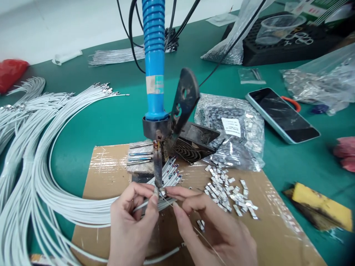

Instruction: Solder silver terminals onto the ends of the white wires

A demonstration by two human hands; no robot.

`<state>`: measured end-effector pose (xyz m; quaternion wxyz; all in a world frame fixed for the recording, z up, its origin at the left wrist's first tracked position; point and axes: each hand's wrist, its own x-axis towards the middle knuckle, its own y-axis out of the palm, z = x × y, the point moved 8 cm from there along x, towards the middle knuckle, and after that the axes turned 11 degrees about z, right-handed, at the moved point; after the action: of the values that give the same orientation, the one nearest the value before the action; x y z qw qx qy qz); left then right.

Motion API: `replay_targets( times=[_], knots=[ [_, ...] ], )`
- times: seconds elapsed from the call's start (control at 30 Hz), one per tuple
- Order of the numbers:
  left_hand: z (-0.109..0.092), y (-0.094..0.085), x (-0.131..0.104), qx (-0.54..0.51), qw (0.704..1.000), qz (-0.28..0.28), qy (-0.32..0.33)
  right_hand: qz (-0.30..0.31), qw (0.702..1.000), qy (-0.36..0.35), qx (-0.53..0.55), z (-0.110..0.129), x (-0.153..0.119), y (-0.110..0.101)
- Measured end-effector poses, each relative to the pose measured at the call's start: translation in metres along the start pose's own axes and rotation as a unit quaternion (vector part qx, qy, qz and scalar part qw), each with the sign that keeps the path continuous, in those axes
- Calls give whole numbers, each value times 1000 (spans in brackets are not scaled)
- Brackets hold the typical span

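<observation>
A soldering iron (154, 70) with a blue ribbed handle is fixed upright, its dark metal tip (158, 166) pointing down between my hands. Just under the tip, my left hand (133, 221) pinches the end of a white cable, partly hidden by the fingers. My right hand (219, 229) closes thumb and fingers around a thin solder wire (206, 242), which runs up to the joint below the tip. A small silvery piece (162, 192) shows at the fingertips; which hand bears it I cannot tell. White cables (74, 207) bundle behind my left hand.
Loose small metal tabs (222, 188) lie on the cardboard sheet (108, 162) to the right. Behind them are a plastic bag of parts (235, 147) and a phone (283, 114). A yellow sponge (323, 207) lies at the right, and more cable bundles (16, 147) at the left.
</observation>
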<state>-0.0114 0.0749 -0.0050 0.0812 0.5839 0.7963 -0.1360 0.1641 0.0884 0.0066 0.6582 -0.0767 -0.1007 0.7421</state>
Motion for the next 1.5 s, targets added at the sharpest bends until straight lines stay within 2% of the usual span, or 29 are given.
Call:
replay_targets(
  times=[0.23, 0.47, 0.63, 0.8, 0.93, 1.23, 1.4, 1.5],
  knots=[
    [-7, 2, 1, 7, 1000, -21, -4, 1, 999, 26, 36, -4, 5, 0],
    [-4, -1, 2, 10, 1000, -25, 7, 7, 999, 19, 45, -3, 8, 0],
    [-1, 4, 9, 0, 999, 36, 11, 27, 998, 6, 48, -4, 11, 1],
    [-6, 2, 6, -53, 998, -24, 6, 60, 997, 5, 48, -7, 12, 2],
    [-10, 5, 5, -64, 998, -28, 2, 63, 997, 2, 41, -6, 14, 3],
    [-11, 3, 7, -88, 996, -35, -1, 58, 997, 2, 44, -3, 15, 2],
    [-12, 3, 6, -88, 996, -33, -5, 16, 995, 29, 93, -4, 13, 2],
    [-11, 1, 7, -77, 997, -29, -4, 9, 996, 18, 88, -2, 13, 1]
  ],
)
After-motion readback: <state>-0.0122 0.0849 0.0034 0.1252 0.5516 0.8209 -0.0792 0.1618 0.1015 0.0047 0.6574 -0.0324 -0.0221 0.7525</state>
